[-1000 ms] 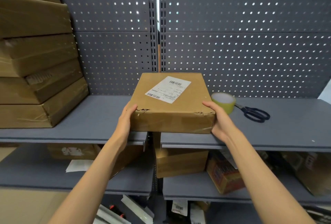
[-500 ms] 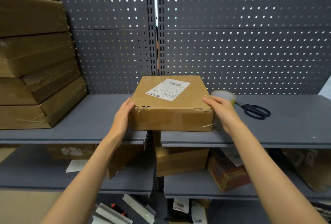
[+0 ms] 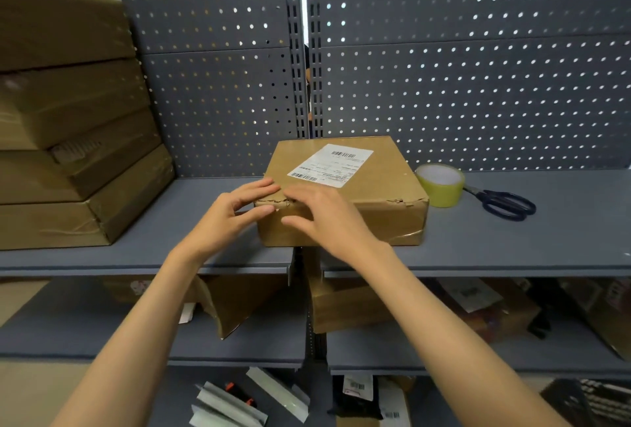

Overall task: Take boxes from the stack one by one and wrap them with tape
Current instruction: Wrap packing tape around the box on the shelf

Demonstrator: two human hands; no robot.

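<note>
Centre frame — the box (image 3: 345, 194) is touched at its torn near-left corner by left hand (image 3: 235, 211) and right hand (image 3: 324, 215), fingers relaxed, nothing gripped.

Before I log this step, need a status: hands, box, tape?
Left hand and right hand open, fingers on labelled box, near-left corner. Tape roll and scissors untouched, right. Nothing blocking.

Left hand (image 3: 235, 213), right hand (image 3: 324, 213), close together (fingers relaxed)

Brown cardboard box (image 3: 362, 187): matt, torn at front edge, glossy tape at corner. White paper label (image 3: 330, 165) stuck on. Grey perforated metal back panel (image 3: 461, 85), matt painted.
</note>
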